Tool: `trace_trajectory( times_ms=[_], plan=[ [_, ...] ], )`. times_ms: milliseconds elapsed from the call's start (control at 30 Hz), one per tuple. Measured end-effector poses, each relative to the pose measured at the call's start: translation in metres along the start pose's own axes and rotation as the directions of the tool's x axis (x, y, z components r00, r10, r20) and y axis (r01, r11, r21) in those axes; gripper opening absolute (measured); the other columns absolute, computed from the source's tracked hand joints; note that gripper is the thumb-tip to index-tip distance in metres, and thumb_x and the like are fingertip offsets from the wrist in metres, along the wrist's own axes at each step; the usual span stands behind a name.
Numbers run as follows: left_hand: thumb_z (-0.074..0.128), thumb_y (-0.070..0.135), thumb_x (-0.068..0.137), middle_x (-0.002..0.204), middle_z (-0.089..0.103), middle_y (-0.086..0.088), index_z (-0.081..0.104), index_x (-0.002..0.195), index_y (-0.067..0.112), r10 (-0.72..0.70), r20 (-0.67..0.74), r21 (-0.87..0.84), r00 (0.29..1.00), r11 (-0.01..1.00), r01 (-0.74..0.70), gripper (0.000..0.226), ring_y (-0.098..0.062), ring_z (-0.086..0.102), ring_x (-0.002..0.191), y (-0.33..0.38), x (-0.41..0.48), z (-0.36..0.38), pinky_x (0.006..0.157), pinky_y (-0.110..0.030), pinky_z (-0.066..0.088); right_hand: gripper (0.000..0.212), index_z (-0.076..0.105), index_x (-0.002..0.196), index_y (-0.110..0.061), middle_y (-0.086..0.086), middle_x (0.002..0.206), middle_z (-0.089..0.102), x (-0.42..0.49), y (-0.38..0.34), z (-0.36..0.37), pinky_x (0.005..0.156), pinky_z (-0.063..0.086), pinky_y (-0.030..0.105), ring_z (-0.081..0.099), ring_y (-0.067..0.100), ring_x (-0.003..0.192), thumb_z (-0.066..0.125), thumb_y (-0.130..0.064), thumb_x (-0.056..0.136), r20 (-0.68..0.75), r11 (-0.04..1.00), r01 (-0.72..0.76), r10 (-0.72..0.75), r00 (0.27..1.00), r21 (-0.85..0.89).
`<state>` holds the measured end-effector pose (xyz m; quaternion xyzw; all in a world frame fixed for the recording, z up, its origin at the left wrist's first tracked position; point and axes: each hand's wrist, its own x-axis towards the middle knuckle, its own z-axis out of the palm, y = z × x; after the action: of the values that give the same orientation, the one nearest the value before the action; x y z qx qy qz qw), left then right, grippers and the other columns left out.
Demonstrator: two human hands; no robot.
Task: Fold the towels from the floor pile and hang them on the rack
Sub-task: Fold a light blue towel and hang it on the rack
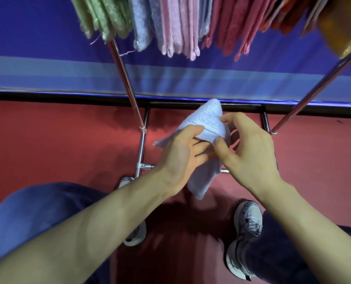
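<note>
Hanging in mid-air over the red floor (57,140), the pale blue towel (209,119) is held between both hands, inside the rack's (127,83) chrome base frame. Its long axis runs away from the person: a rounded folded peak points toward the far base bar and the wall, and a narrower end droops back toward the feet. One loose corner juts out to the left.

The left grip (180,152) holds the towel's left side, thumb laid over the top of the cloth, fingers curled beneath it and partly covered. The right grip (250,148) pinches the folded edge narrowly between thumb and forefinger; its other fingers curl loosely, and the cloth screens their tips.

Above, the hung towels (178,27) run green, grey-blue, pink, then red, their tops cut off by the frame edge. An orange cloth at far right is too blurred to make out. The left forearm covers most of the left shoe; the right shoe (248,226) shows.
</note>
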<state>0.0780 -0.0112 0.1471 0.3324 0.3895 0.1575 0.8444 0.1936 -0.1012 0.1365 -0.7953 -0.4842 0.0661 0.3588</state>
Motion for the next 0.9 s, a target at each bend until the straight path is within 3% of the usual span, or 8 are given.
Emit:
trace_trajectory(
  times_ms=[200,267,333,400,533,633,767,900],
  plan=[
    [0.043,0.019,0.101,0.107,0.073,-0.022,0.063,0.117,0.0,-0.013,0.004,0.092,1.0,0.996,0.013,0.032,-0.03,0.073,0.096,-0.003,0.001,0.001,0.091,-0.039,0.057,0.018,0.067,0.1,-0.016,-0.004,0.085,0.053,0.001,0.002,0.001,0.064,0.05,0.042,0.054,0.017,0.073,0.057,-0.028,0.091,-0.138,0.997,0.068,-0.073,0.988,-0.044],
    [0.044,0.017,0.103,0.091,0.073,-0.018,0.062,0.109,0.003,-0.024,-0.005,0.15,1.0,0.988,0.025,0.024,-0.026,0.073,0.081,-0.009,0.0,0.004,0.081,-0.035,0.06,0.017,0.067,0.099,-0.016,-0.002,0.085,0.054,0.002,0.003,0.0,0.064,0.049,0.042,0.056,0.021,0.076,0.058,-0.026,0.089,-0.134,0.992,0.088,-0.1,0.986,-0.092],
    [0.044,0.011,0.103,0.081,0.069,-0.015,0.059,0.099,0.007,-0.015,-0.001,0.175,1.0,0.984,0.015,0.016,-0.025,0.07,0.075,-0.015,-0.001,0.006,0.083,-0.04,0.059,0.019,0.066,0.101,-0.016,-0.002,0.084,0.057,0.002,0.004,0.001,0.065,0.048,0.038,0.057,0.023,0.078,0.061,-0.022,0.084,-0.094,0.98,0.125,-0.141,0.986,-0.157],
    [0.042,0.006,0.103,0.085,0.07,-0.017,0.061,0.097,0.008,0.006,0.023,0.224,1.0,0.974,-0.011,0.02,-0.03,0.071,0.083,-0.018,-0.001,0.004,0.092,-0.046,0.057,0.016,0.069,0.099,-0.015,-0.001,0.08,0.057,0.003,0.007,0.003,0.061,0.047,0.036,0.057,0.024,0.074,0.064,-0.016,0.084,-0.079,0.965,0.181,-0.199,0.977,-0.19],
    [0.036,0.001,0.1,0.097,0.067,-0.019,0.053,0.125,0.0,-0.01,0.118,0.398,0.993,0.917,-0.038,0.03,-0.036,0.071,0.097,-0.021,-0.002,0.0,0.088,-0.042,0.059,0.011,0.073,0.091,-0.011,0.003,0.072,0.053,0.004,0.012,0.004,0.054,0.048,0.041,0.054,0.027,0.065,0.063,-0.014,0.092,-0.091,0.938,0.304,-0.322,0.942,-0.169],
    [0.028,-0.005,0.099,0.096,0.064,-0.015,0.054,0.11,0.007,0.004,0.186,0.446,0.983,0.891,-0.088,0.03,-0.025,0.071,0.091,-0.021,-0.006,0.004,0.085,-0.039,0.061,0.021,0.074,0.09,-0.009,0.006,0.071,0.054,0.003,0.009,0.004,0.056,0.047,0.043,0.053,0.028,0.063,0.057,-0.019,0.098,-0.078,0.918,0.378,-0.389,0.918,-0.122],
    [0.024,-0.007,0.101,0.081,0.062,-0.002,0.05,0.096,0.019,0.015,0.193,0.485,0.981,0.868,-0.108,0.037,-0.01,0.068,0.062,-0.022,-0.006,0.006,0.085,-0.039,0.06,0.022,0.075,0.092,-0.01,0.006,0.07,0.053,0.004,0.008,0.001,0.056,0.046,0.041,0.052,0.026,0.063,0.058,-0.022,0.098,-0.029,0.905,0.417,-0.421,0.907,-0.088],
    [0.024,-0.01,0.099,0.083,0.067,-0.002,0.056,0.101,0.018,0.008,0.226,0.488,0.974,0.865,-0.12,0.042,-0.012,0.071,0.073,-0.023,-0.003,0.003,0.082,-0.035,0.062,0.014,0.075,0.089,-0.012,0.003,0.069,0.05,0.007,0.008,-0.004,0.055,0.046,0.04,0.05,0.024,0.062,0.062,-0.016,0.092,0.058,0.899,0.429,-0.426,0.903,-0.082]
  ],
)
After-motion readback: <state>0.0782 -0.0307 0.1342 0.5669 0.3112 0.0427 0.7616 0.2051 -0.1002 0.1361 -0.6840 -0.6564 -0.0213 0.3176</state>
